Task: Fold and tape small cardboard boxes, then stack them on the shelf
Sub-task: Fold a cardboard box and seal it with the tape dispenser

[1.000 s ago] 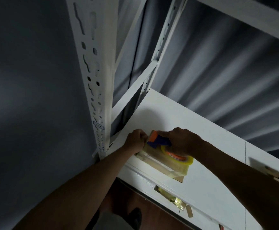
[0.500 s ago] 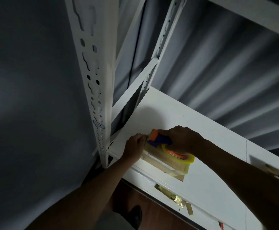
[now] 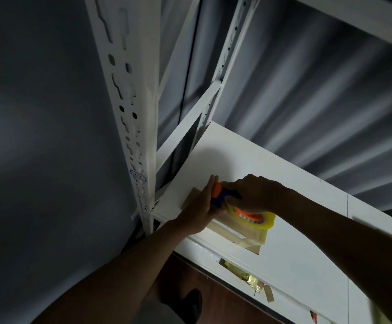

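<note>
We found the perforated white steel upright (image 3: 129, 127) of the rack at far left, and just right of its foot the small flat brown cardboard box (image 3: 234, 228) lay on the white shelf board (image 3: 307, 206), close to the front edge. Our left hand (image 3: 202, 210) lay on the box's left end, fingers straight and together, pressing rather than gripping. Our right hand (image 3: 255, 195) was curled round the orange-and-blue tape dispenser (image 3: 223, 195), its yellowish clear tape roll (image 3: 253, 217) resting on the box top.

Risks, as we judged them: with flat pressure only, a hard pull on the tape could slide the box off the front edge. The dim light could let the strip run crooked or wrinkle. The dispenser sat touching our left fingertips; we could not see the blade.
</note>
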